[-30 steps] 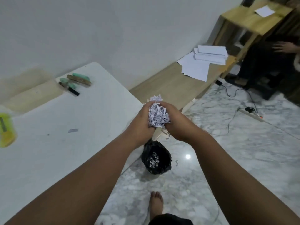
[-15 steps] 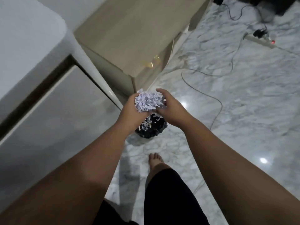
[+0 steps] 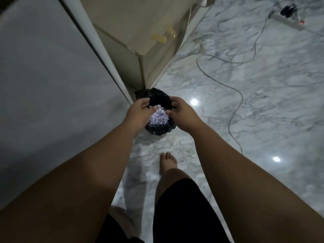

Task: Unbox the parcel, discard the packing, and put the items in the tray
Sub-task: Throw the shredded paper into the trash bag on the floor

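White shredded paper (image 3: pixel 158 118) has left both hands: half a second ago it was a ball pressed between the palms above the bag, and now it lies loose in the mouth of the black bin bag (image 3: pixel 157 109) on the floor. The left hand (image 3: pixel 140 113) hangs over the near-left side of the opening with its grip loosely spread and empty, fingers curled a little, its thumb just beside the shreds. The right hand (image 3: pixel 182 113) mirrors it on the other side, equally slack and holding nothing. So this handful of packing is discarded, and that part of the job looks done for now.

The bag holds a pale heap of shreds, with dark plastic folded round it. It sits against the corner of a beige cabinet (image 3: pixel 140 41), beside the white surface (image 3: pixel 52 76). A grey cable (image 3: pixel 235 92) snakes over the marble floor (image 3: pixel 263 120). Parcel, items and tray are all out of view.
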